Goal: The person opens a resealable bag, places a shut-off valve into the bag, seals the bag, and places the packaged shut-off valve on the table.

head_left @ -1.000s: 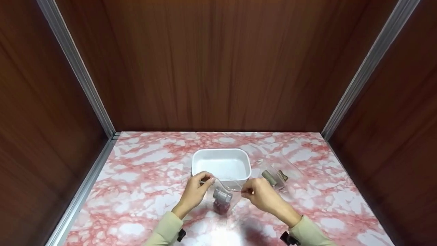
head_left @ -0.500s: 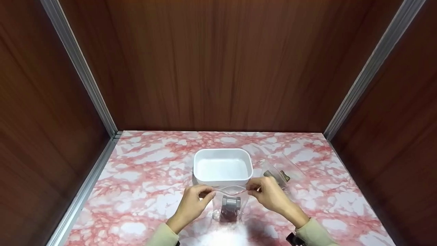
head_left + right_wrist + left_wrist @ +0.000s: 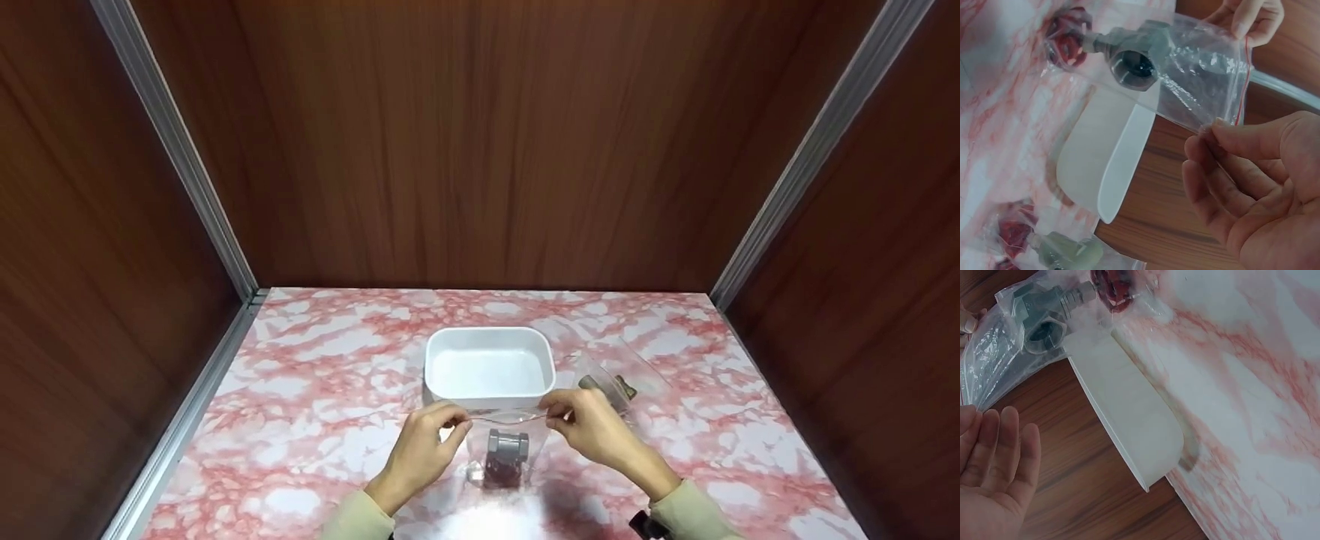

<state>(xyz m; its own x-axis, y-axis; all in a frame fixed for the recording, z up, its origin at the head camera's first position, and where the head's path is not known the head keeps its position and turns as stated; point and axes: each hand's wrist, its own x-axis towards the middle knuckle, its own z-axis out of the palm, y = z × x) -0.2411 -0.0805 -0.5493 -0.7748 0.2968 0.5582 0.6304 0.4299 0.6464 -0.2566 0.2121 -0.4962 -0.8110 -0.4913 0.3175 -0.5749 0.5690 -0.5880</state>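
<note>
A clear zip-lock bag point(image 3: 1202, 73) stands upright between my hands, in front of the white container. Inside it is a grey-green valve point(image 3: 508, 446) with a red handwheel point(image 3: 1067, 42) at the bottom. My left hand point(image 3: 424, 450) pinches the left corner of the bag's mouth between thumb and finger. At the opposite corner my right hand point(image 3: 592, 427) pinches the rim close to the red seal line. Between the two hands the bag's mouth gapes slightly in the head view. Only part of the left hand point(image 3: 994, 472) shows in the left wrist view.
A white rectangular container point(image 3: 490, 371) stands just behind the bag. To its right lie other clear bags with valves point(image 3: 1067, 250), partly behind my right hand. Dark wood-grain panels point(image 3: 480, 150) enclose the red-and-white marbled table point(image 3: 315, 330) at the back and sides.
Over the second, both hands came level and the bag swung upright, shifting slightly right in the head view. Since half a second ago, the gap at its mouth has narrowed a little.
</note>
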